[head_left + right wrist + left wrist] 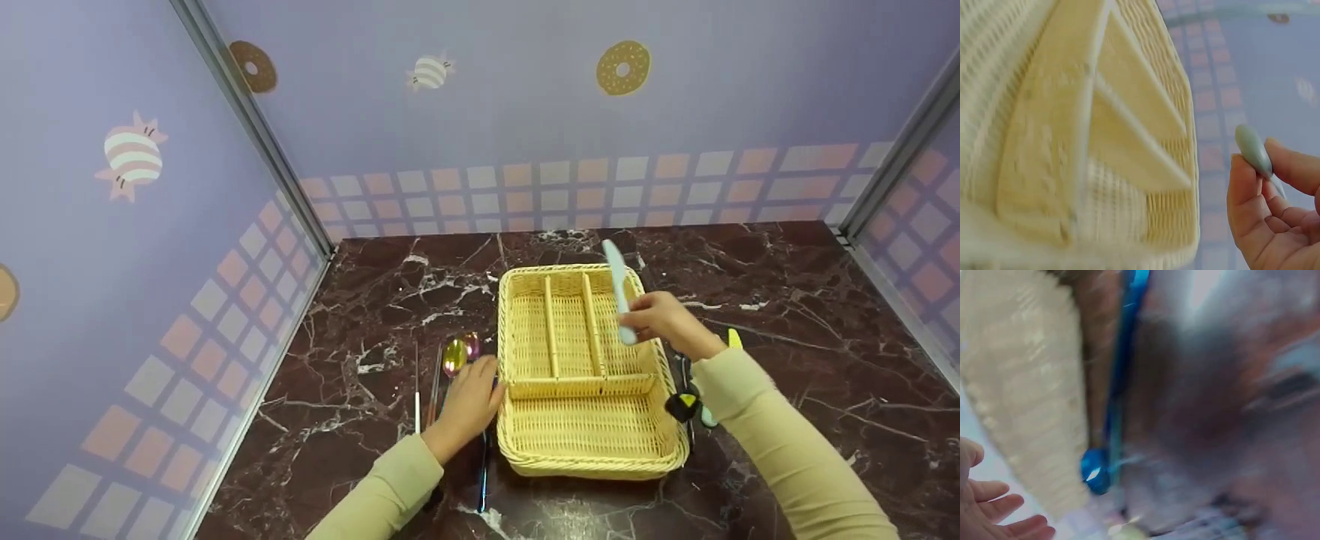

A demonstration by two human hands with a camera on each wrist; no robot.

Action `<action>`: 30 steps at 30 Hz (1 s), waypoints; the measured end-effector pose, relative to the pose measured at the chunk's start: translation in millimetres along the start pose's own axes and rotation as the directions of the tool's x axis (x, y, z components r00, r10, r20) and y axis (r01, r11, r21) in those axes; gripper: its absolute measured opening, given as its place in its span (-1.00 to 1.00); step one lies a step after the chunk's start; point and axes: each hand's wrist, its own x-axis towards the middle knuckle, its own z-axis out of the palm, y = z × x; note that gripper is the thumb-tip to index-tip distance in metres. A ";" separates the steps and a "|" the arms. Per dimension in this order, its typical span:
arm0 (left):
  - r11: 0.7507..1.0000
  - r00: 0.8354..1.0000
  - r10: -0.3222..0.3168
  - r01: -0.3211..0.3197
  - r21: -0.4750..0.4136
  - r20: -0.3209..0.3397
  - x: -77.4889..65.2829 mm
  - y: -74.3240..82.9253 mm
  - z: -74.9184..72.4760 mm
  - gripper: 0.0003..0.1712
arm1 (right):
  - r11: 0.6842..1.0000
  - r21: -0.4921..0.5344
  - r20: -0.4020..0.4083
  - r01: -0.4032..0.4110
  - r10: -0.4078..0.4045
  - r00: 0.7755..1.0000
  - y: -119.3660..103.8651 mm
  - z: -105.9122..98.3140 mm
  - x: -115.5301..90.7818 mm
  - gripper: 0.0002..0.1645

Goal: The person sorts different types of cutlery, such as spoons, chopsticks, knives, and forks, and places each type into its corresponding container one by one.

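Observation:
Between thumb and fingers my right hand (pixel 667 321) pinches a pale green table knife (pixel 616 281) by its handle, blade pointing up and away, above the back right compartment of the woven basket (pixel 592 466). The right wrist view shows the knife's rounded handle end (pixel 1252 147) in the fingertips. My left hand (pixel 469 401) is at the basket's left side, fingertips close by the rim; its fingers (pixel 1002 506) are spread and relaxed. Under and beside it lie a gold-coloured spoon (pixel 454 357), a purple-pink spoon (pixel 472 343) and a blue spoon (pixel 1096 472).
White-ended chopsticks (pixel 417 412) lie left of the spoons. Right of the basket are a black-and-yellow item (pixel 682 406) and a yellow-tipped piece (pixel 734 339), partly behind the right sleeve. Dividers split the basket into three back compartments and one wide front one. Patterned walls (pixel 525 97) enclose the marble table (pixel 360 300).

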 end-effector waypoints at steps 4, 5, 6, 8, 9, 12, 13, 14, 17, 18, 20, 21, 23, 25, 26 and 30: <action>0.968 0.997 -0.059 0.046 -0.246 -0.045 35.6 21.6 -18.4 -0.64 | 0.998 0.038 0.085 0.055 -0.058 0.995 -6.8 23.7 -2.6 -0.73; 0.947 0.996 -0.085 0.069 -0.314 -0.035 44.6 28.1 -21.3 -0.65 | 0.997 0.049 0.102 0.063 -0.068 0.993 -8.2 29.8 -3.0 -0.74; 0.915 0.993 -0.114 0.103 -0.390 -0.007 52.9 34.4 -23.1 -0.66 | 0.996 0.058 0.118 0.072 -0.078 0.990 -9.0 35.7 -2.9 -0.74; 0.848 0.983 -0.172 0.178 -0.499 0.058 68.1 45.5 -23.8 -0.69 | 0.995 0.073 0.146 0.068 -0.078 0.986 -10.3 47.6 -2.1 -0.75; 0.811 0.973 -0.208 0.226 -0.539 0.095 74.6 50.2 -23.0 -0.70 | 0.995 0.078 0.148 0.057 -0.068 0.987 -10.8 53.5 -1.8 -0.77; 0.696 0.928 -0.316 0.369 -0.616 0.198 89.3 59.6 -17.3 -0.74 | 0.997 0.081 0.148 0.009 -0.021 0.989 -10.5 67.4 0.0 -0.79; 0.662 0.911 -0.347 0.405 -0.630 0.221 92.9 61.3 -15.2 -0.75 | 0.996 0.084 0.149 -0.002 -0.011 0.989 -10.3 70.6 0.2 -0.80; 0.626 0.896 -0.373 0.434 -0.648 0.241 95.6 62.4 -13.3 -0.76 | 0.996 0.090 0.146 -0.012 -0.001 0.989 -10.3 73.4 0.1 -0.82; 0.535 0.863 -0.413 0.488 -0.690 0.291 100.2 63.3 -8.7 -0.78 | 0.996 0.090 0.136 -0.022 0.009 0.991 -10.1 76.5 -1.2 -0.81; 0.512 0.857 -0.417 0.497 -0.701 0.303 101.1 62.8 -7.8 -0.78 | 0.995 0.093 0.132 -0.024 0.012 0.991 -9.9 76.6 -1.5 -0.80; 0.482 0.852 -0.416 0.502 -0.718 0.316 103.4 61.4 -7.6 -0.78 | 0.995 0.097 0.127 -0.018 0.005 0.992 -9.5 75.9 -2.0 -0.75; 0.477 0.852 -0.416 0.503 -0.721 0.319 104.8 60.1 -7.9 -0.76 | 0.995 0.096 0.125 -0.012 0.000 0.992 -8.9 74.6 -2.0 -0.72; 0.485 0.849 -0.425 0.507 -0.713 0.314 108.6 56.1 -9.7 -0.74 | 0.996 0.085 0.117 0.002 -0.012 0.993 -7.7 71.0 -2.3 -0.64; 0.523 0.844 -0.449 0.514 -0.680 0.292 113.7 50.5 -11.8 -0.74 | 0.997 0.070 0.106 0.019 -0.026 0.994 -5.6 65.5 -2.9 -0.58; 0.553 0.841 -0.466 0.520 -0.651 0.275 116.6 47.1 -12.5 -0.74 | 0.998 0.059 0.098 0.026 -0.032 0.995 -4.3 62.2 -3.5 -0.56; 0.701 0.833 -0.524 0.540 -0.466 0.176 128.9 34.8 -6.0 -0.86 | 0.999 0.033 0.070 0.036 -0.038 0.997 3.6 46.5 -7.6 -0.50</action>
